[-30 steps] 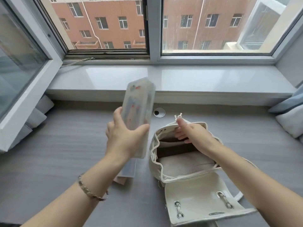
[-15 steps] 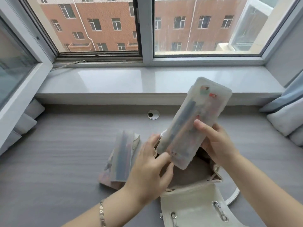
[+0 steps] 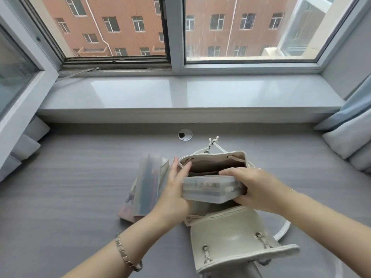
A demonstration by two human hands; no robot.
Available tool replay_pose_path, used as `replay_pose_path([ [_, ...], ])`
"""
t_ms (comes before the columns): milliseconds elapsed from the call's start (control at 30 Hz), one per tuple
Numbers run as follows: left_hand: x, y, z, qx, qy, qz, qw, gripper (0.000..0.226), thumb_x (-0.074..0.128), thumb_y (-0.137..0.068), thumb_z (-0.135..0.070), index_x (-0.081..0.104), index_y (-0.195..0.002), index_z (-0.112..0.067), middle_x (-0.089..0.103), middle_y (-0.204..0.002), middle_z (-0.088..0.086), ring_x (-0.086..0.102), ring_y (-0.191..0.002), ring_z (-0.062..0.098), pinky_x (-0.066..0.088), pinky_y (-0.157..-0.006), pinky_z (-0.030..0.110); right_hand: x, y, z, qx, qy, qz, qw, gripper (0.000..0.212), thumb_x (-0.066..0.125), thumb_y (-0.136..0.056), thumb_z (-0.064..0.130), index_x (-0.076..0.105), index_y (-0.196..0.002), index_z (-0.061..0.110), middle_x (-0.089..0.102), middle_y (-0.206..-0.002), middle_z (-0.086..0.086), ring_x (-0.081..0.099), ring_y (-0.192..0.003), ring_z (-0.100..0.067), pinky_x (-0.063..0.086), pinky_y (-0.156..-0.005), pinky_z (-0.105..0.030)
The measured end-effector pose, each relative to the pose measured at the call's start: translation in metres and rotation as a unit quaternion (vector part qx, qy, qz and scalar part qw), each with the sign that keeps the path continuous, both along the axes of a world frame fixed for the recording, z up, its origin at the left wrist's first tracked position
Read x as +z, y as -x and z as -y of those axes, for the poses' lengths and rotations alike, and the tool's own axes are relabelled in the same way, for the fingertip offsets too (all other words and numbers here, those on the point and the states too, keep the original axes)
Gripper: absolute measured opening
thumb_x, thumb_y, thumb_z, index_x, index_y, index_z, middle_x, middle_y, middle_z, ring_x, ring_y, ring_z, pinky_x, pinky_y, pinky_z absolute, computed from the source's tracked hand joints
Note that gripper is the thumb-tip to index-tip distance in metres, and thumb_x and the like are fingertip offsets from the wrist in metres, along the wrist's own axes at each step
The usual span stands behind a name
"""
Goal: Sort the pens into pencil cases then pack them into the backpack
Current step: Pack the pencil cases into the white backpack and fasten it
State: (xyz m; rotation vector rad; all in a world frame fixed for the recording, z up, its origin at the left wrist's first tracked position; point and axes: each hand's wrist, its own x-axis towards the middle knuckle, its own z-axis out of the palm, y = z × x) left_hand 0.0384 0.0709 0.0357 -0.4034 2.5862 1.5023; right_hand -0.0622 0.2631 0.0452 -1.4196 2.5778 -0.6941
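Since half a second ago, we have turned the frosted pencil case [image 3: 212, 189] from its upright tilt down to lie crosswise over the mouth of the backpack [image 3: 230, 227]. Nearest us, the backpack's cream flap [image 3: 239, 243] lies folded toward us on the grey worktop [image 3: 60, 197], its two metal clasps showing. Just above it, our left hand [image 3: 173, 194] is closed on the left end of the case, a bracelet [image 3: 126, 255] on that wrist, while our right hand [image 3: 259, 189] grips the right end, fingers laid over the top edge. Behind the case the backpack gapes open, its drawstring [image 3: 213, 144] trailing at the back. Beside our left hand a second translucent pencil case [image 3: 147, 187] rests on a pinkish pouch [image 3: 126, 209], which lies on the worktop. Farther back sits a round cable grommet [image 3: 185, 134], then the windowsill [image 3: 180, 93], and the brick building [image 3: 124, 25] beyond the glass.
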Motion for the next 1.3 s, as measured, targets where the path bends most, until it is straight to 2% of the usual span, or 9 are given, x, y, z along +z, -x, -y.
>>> replay_pose_path([
  [133, 0.007, -0.003, 0.005, 0.013, -0.048, 0.008, 0.999, 0.084, 0.035, -0.076, 0.022, 0.028, -0.144, -0.026, 0.004, -0.154, -0.014, 0.008, -0.130, -0.011, 0.009, -0.101, 0.000, 0.006, 0.004, 0.006, -0.026, -0.114, -0.011, 0.993, 0.038, 0.058, -0.076, 0.023, 0.053, -0.114, 0.020, 0.064, -0.107, 0.005, 0.059, -0.099, -0.020, 0.044, -0.077, -0.028],
  [267, 0.003, -0.002, 0.011, 0.058, -0.048, -0.007, 0.997, 0.081, 0.032, -0.071, 0.026, 0.043, -0.137, -0.019, 0.024, -0.146, -0.011, 0.019, -0.137, -0.001, 0.014, -0.102, 0.004, 0.015, 0.011, 0.021, -0.022, -0.217, -0.022, 0.976, 0.031, 0.055, -0.084, 0.031, 0.047, -0.108, 0.014, 0.059, -0.110, -0.002, 0.054, -0.104, -0.026, 0.031, -0.071, -0.025],
  [400, -0.003, 0.006, 0.017, 0.114, -0.040, -0.002, 0.993, 0.077, 0.030, -0.069, 0.024, 0.055, -0.129, -0.017, 0.042, -0.132, -0.005, 0.036, -0.130, 0.007, 0.026, -0.107, 0.011, 0.011, 0.011, 0.041, -0.011, -0.319, -0.035, 0.947, 0.030, 0.055, -0.085, 0.028, 0.045, -0.109, 0.012, 0.059, -0.111, -0.007, 0.056, -0.105, -0.030, 0.042, -0.077, -0.031],
  [533, -0.006, 0.009, -0.001, 0.051, 0.008, 0.028, 0.998, 0.079, 0.028, -0.072, 0.018, 0.041, -0.140, -0.020, 0.022, -0.151, -0.004, 0.016, -0.144, 0.014, 0.012, -0.118, 0.025, -0.019, -0.004, 0.071, 0.031, -0.423, -0.079, 0.902, 0.042, 0.053, -0.088, 0.017, 0.041, -0.127, 0.007, 0.057, -0.124, -0.011, 0.057, -0.112, -0.030, 0.046, -0.088, -0.034],
  [700, -0.010, 0.006, 0.006, 0.012, 0.072, 0.043, 0.996, 0.071, 0.031, -0.075, 0.011, 0.053, -0.131, -0.028, 0.040, -0.134, -0.007, 0.037, -0.130, 0.015, 0.026, -0.097, 0.009, -0.038, -0.006, 0.069, 0.033, -0.350, 0.034, 0.935, 0.057, 0.053, -0.084, 0.019, 0.029, -0.135, 0.017, 0.057, -0.119, -0.012, 0.055, -0.104, -0.030, 0.044, -0.080, -0.032],
  [833, -0.014, 0.015, 0.003, 0.018, 0.089, 0.037, 0.995, 0.076, 0.028, -0.073, 0.018, 0.050, -0.132, -0.025, 0.014, -0.156, 0.001, 0.012, -0.145, 0.010, 0.010, -0.097, 0.004, -0.037, -0.006, 0.067, 0.036, -0.335, 0.075, 0.939, 0.059, 0.054, -0.082, 0.015, 0.030, -0.136, 0.017, 0.054, -0.122, -0.013, 0.052, -0.109, -0.030, 0.044, -0.088, -0.032],
  [1100, -0.010, 0.014, 0.008, -0.060, 0.079, 0.029, 0.995, 0.079, 0.028, -0.069, 0.020, 0.048, -0.134, -0.022, 0.015, -0.153, -0.006, 0.016, -0.143, 0.007, 0.009, -0.096, 0.000, -0.040, -0.010, 0.068, 0.013, -0.347, 0.109, 0.931, 0.068, 0.055, -0.078, 0.019, 0.026, -0.139, 0.020, 0.035, -0.142, -0.008, 0.039, -0.126, -0.030, 0.037, -0.104, -0.039],
  [1167, -0.001, 0.016, 0.015, -0.066, 0.031, 0.048, 0.996, 0.073, 0.031, -0.070, 0.019, 0.058, -0.124, -0.022, 0.026, -0.148, -0.008, 0.031, -0.138, 0.011, 0.027, -0.093, 0.003, -0.032, -0.006, 0.068, 0.007, -0.339, 0.185, 0.923, 0.071, 0.059, -0.075, 0.025, 0.028, -0.139, 0.022, 0.037, -0.143, -0.004, 0.039, -0.128, -0.026, 0.037, -0.105, -0.035],
  [1300, 0.015, 0.015, 0.039, 0.051, -0.237, 0.071, 0.968, 0.029, 0.050, -0.063, 0.000, 0.068, -0.053, -0.020, 0.069, -0.106, -0.009, 0.060, -0.112, 0.014, 0.045, -0.083, 0.019, -0.012, -0.011, 0.059, -0.026, -0.303, 0.218, 0.927, 0.063, 0.051, -0.077, 0.030, 0.030, -0.136, 0.031, 0.042, -0.138, 0.000, 0.040, -0.127, -0.025, 0.036, -0.104, -0.034],
])
